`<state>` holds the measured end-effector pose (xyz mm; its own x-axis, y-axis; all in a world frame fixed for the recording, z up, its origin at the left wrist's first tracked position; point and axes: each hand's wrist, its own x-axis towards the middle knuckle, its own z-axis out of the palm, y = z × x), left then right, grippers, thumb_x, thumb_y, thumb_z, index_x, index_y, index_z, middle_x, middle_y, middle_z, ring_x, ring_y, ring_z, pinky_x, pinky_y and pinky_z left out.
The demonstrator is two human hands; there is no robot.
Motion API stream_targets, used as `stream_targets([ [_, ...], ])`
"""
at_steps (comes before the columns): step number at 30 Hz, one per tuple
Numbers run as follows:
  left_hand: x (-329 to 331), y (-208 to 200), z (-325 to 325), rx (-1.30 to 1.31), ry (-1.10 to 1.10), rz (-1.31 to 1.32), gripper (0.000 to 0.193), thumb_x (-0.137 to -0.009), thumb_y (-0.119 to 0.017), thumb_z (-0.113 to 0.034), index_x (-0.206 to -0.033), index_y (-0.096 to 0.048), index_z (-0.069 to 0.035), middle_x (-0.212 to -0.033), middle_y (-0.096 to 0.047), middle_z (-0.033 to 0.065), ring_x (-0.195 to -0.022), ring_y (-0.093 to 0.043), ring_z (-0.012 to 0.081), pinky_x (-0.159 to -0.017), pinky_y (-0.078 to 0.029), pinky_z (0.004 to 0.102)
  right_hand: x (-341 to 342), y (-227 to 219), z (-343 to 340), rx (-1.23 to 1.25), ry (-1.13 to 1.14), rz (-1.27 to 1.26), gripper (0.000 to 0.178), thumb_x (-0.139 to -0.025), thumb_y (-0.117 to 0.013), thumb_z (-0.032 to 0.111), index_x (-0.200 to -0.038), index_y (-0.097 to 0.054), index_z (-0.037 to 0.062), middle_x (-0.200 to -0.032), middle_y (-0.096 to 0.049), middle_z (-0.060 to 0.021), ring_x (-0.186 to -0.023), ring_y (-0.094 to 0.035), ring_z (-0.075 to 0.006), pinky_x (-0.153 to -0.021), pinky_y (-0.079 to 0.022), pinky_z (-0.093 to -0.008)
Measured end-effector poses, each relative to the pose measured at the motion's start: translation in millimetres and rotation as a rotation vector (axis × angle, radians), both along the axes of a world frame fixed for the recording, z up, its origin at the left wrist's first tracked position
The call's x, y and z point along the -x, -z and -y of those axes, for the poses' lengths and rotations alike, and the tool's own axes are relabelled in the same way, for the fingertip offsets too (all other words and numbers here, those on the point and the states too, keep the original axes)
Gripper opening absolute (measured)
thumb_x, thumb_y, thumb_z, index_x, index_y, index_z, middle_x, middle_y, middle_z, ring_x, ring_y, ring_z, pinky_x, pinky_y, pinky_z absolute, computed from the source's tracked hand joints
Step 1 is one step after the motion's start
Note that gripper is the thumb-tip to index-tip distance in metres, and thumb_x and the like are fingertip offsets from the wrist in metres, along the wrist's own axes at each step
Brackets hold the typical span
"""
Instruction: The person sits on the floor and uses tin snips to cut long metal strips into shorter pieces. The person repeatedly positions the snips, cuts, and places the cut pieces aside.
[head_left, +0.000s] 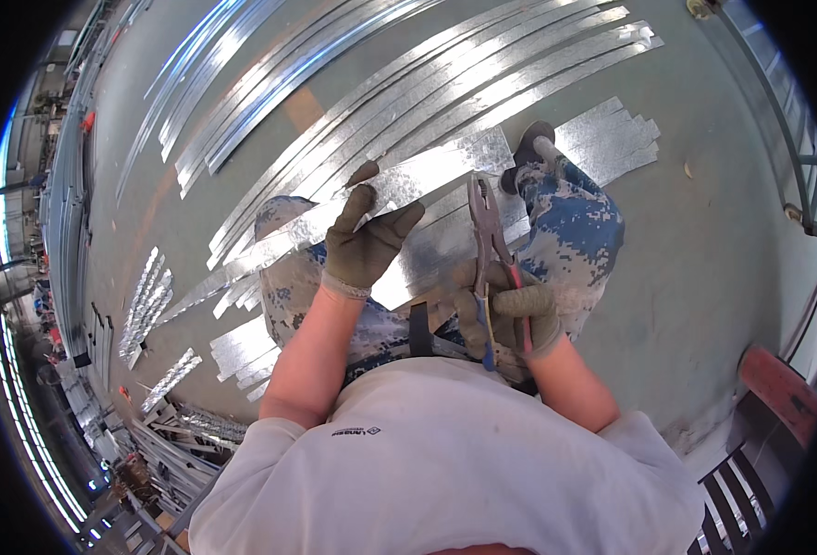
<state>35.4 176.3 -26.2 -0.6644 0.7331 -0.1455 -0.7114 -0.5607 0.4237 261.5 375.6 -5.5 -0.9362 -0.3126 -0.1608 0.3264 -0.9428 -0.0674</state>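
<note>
My left hand (367,236), in a grey-green work glove, holds a long flat shiny metal strip (445,168). The thumb lies on the near side and a fingertip shows past the far edge; the other fingers stick out below. The strip slants from lower left to upper right across my knees. In my gloved right hand (510,310) is a pair of pliers (487,227) with one red and one blue handle. Its jaws point away from me, just below the strip's right end and seemingly apart from it. Wider metal sheets (445,245) lie between my legs, partly hidden.
Many long metal strips (408,83) lie in rows on the green floor ahead. A stack of sheet pieces (612,143) is beside my right foot. Shorter strips (149,301) lie left, a red cylinder (778,396) and dark slatted object (739,490) right.
</note>
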Motion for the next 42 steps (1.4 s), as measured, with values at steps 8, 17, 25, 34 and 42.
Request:
stream_targets([
  [8,-9,-17,-11,-0.168,0.056,0.001,0.051,-0.115,-0.060,-0.018,-0.163,-0.047,-0.010,-0.131,-0.081,-0.0024,-0.135,-0.070,0.0433,-0.127,-0.049,0.0606,4,-44,12,-0.097,0.083,0.018,0.076,-0.098,-0.079,0.025,-0.160,-0.048,-0.0056,-0.124,-0.075,-0.0211,-0.098,-0.077,-0.0368,-0.083,-0.064,-0.0467],
  [17,-13,-25,6,-0.305,0.048,0.016,0.054,-0.117,-0.056,-0.023,-0.167,-0.042,-0.013,-0.128,-0.082,-0.0020,-0.132,-0.070,0.0479,-0.127,-0.046,0.0641,1,-40,40,0.071,0.103,-0.232,0.067,-0.101,-0.077,0.028,-0.154,-0.051,-0.0041,-0.111,-0.072,-0.0236,-0.085,-0.076,-0.0371,-0.069,-0.063,-0.0486],
  [25,-13,-36,9,-0.329,0.062,0.000,0.064,-0.111,-0.064,-0.023,-0.169,-0.039,-0.010,-0.135,-0.080,-0.0032,-0.134,-0.069,0.0482,-0.126,-0.049,0.0603,6,-71,60,0.158,0.103,-0.141,0.072,-0.098,-0.076,0.019,-0.160,-0.048,-0.0011,-0.126,-0.071,-0.0222,-0.106,-0.076,-0.0406,-0.082,-0.064,-0.0566],
  [34,-4,-106,10,-0.275,0.022,-0.062,0.054,-0.113,-0.064,-0.025,-0.162,-0.048,-0.009,-0.130,-0.079,0.0068,-0.128,-0.074,0.0426,-0.121,-0.056,0.0570,-15,-89,41,-0.465,0.186,0.037,0.065,-0.101,-0.067,0.007,-0.162,-0.047,-0.0013,-0.145,-0.067,-0.0259,-0.120,-0.076,-0.0421,-0.099,-0.064,-0.0607],
  [42,-30,-101,7,-0.302,0.085,0.129,0.046,-0.116,-0.062,-0.029,-0.160,-0.054,-0.020,-0.112,-0.078,0.0207,-0.116,-0.077,0.0386,-0.113,-0.059,0.0608,28,-124,43,-0.887,0.598,-0.123,0.050,-0.108,-0.067,0.019,-0.153,-0.055,0.0026,-0.138,-0.072,-0.0185,-0.099,-0.076,-0.0262,-0.086,-0.061,-0.0397],
])
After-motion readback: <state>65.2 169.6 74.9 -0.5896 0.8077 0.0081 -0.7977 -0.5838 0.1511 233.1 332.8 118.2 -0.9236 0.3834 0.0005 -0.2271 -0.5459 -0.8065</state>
